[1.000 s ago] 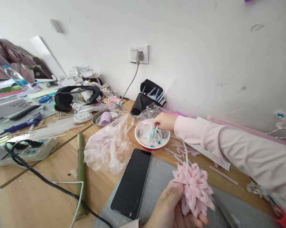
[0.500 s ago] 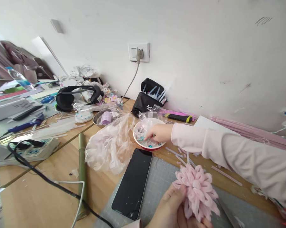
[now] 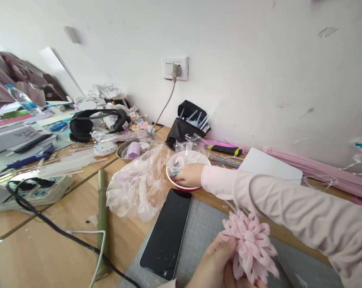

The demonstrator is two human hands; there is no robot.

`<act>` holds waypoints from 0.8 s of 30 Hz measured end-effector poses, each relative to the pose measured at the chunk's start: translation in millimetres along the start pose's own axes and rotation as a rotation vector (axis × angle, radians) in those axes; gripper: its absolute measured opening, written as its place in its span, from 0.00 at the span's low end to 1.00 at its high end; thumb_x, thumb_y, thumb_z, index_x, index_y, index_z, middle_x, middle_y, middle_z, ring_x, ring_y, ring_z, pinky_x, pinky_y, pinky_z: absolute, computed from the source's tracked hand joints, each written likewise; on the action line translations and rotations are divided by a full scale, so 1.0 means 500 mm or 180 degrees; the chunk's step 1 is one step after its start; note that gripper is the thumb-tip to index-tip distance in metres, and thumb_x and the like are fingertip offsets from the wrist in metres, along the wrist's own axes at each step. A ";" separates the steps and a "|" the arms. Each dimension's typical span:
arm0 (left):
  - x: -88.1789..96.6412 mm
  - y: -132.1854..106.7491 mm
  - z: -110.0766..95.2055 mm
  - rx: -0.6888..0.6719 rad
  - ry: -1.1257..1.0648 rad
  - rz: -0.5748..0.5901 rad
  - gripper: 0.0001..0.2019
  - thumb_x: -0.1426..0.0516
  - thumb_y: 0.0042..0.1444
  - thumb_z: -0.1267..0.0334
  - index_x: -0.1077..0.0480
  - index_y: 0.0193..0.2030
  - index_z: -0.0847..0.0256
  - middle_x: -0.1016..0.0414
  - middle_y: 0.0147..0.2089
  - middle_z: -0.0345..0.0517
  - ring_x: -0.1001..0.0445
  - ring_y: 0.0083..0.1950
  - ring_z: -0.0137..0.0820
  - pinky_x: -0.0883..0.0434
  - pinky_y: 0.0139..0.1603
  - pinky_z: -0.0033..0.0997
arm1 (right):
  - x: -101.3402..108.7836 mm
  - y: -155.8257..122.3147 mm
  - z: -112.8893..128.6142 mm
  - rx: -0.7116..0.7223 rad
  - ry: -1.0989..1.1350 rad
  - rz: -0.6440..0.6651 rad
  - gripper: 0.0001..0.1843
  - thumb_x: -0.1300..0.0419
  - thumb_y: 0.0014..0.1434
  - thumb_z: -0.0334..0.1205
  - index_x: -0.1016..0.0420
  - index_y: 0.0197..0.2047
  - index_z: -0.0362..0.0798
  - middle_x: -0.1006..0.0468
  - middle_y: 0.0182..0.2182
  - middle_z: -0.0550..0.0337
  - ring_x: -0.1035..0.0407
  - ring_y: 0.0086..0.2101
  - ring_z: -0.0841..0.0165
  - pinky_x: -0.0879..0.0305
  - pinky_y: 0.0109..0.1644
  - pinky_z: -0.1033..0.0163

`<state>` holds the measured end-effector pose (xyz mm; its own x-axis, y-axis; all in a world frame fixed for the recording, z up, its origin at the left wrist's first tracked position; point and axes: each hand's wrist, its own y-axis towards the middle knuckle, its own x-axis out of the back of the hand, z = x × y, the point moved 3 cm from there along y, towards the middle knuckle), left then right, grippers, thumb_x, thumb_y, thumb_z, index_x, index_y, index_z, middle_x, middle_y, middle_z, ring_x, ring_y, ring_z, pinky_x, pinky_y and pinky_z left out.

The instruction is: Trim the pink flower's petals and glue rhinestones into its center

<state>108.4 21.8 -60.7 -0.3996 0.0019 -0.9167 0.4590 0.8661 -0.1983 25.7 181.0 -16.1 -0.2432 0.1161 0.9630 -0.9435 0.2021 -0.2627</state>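
A pink, layered fuzzy flower (image 3: 249, 240) is held in my left hand (image 3: 218, 262) at the lower right, with the thumb pressed on its left edge and the fingers beneath. My right hand (image 3: 188, 175) reaches down into a white bowl (image 3: 207, 157) with a red outside. Its fingertips are down in the bowl among small beads, and what they touch is hidden. A little teal shows by the fingers. A clear plastic wrapper lies in the back of the bowl.
A black phone (image 3: 167, 234) lies on a grey cutting mat (image 3: 200, 224). Left of the bowl are a crumpled plastic bag (image 3: 139, 184) and a metal dish (image 3: 121, 151). Behind stand a black pencil case (image 3: 184, 132) and a utility knife (image 3: 224, 150). Cables cross the left side.
My right hand has moved left and slightly lower inside the bowl, its forearm now covering the scraps beside it. My left hand keeps the flower almost in place.
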 end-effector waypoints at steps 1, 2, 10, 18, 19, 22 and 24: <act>0.000 0.000 0.000 -0.0002 0.0002 0.0013 0.20 0.44 0.51 0.51 0.36 0.44 0.65 0.26 0.28 0.45 0.27 0.24 0.24 0.33 0.24 0.19 | -0.001 0.001 0.002 0.0003 -0.0054 -0.0001 0.19 0.55 0.62 0.41 0.28 0.50 0.53 0.22 0.40 0.52 0.28 0.40 0.62 0.38 0.36 0.61; 0.000 0.000 0.000 -0.0009 0.0003 0.0029 0.19 0.44 0.51 0.51 0.35 0.43 0.65 0.26 0.28 0.46 0.27 0.23 0.24 0.33 0.24 0.19 | -0.001 0.002 0.004 0.0001 -0.0087 -0.0001 0.20 0.56 0.62 0.42 0.27 0.49 0.52 0.21 0.40 0.51 0.28 0.39 0.61 0.38 0.36 0.61; 0.003 0.004 -0.001 -0.0039 -0.0061 0.0031 0.17 0.43 0.51 0.53 0.32 0.41 0.67 0.25 0.28 0.46 0.26 0.24 0.25 0.32 0.24 0.19 | 0.000 0.006 0.010 0.0086 -0.0054 -0.0126 0.18 0.54 0.61 0.41 0.25 0.47 0.51 0.22 0.40 0.51 0.29 0.40 0.61 0.40 0.34 0.61; 0.001 0.004 0.000 -0.0077 -0.0033 0.0058 0.16 0.46 0.54 0.54 0.31 0.41 0.67 0.25 0.28 0.47 0.26 0.24 0.25 0.32 0.24 0.18 | -0.017 0.008 -0.008 -0.0262 0.0826 -0.0353 0.17 0.48 0.55 0.42 0.24 0.45 0.54 0.21 0.42 0.59 0.29 0.40 0.66 0.40 0.38 0.65; 0.002 0.004 0.001 -0.0075 -0.0041 0.0071 0.16 0.46 0.55 0.54 0.31 0.41 0.67 0.25 0.28 0.47 0.26 0.24 0.25 0.32 0.24 0.18 | -0.018 0.008 -0.010 -0.0275 0.0902 -0.0363 0.17 0.48 0.55 0.41 0.24 0.45 0.54 0.21 0.41 0.60 0.29 0.39 0.66 0.41 0.38 0.66; 0.007 0.004 0.005 -0.0083 -0.0059 0.0092 0.16 0.49 0.57 0.55 0.32 0.42 0.66 0.25 0.29 0.48 0.25 0.25 0.26 0.32 0.25 0.19 | -0.017 0.008 -0.012 -0.0262 0.1008 -0.0403 0.16 0.47 0.54 0.41 0.24 0.45 0.53 0.21 0.40 0.60 0.29 0.38 0.67 0.41 0.38 0.66; 0.013 0.003 0.008 -0.0098 -0.0053 0.0098 0.16 0.51 0.58 0.55 0.33 0.45 0.65 0.24 0.30 0.48 0.25 0.26 0.26 0.31 0.26 0.20 | -0.016 0.008 -0.011 -0.0232 0.0996 -0.0429 0.16 0.47 0.55 0.40 0.23 0.43 0.51 0.20 0.39 0.58 0.29 0.37 0.66 0.42 0.37 0.66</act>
<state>109.6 21.3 -68.2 -0.3722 0.0206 -0.9279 0.4460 0.8808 -0.1593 25.2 186.3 -25.3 -0.0261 0.3738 0.9271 -0.9412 0.3034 -0.1488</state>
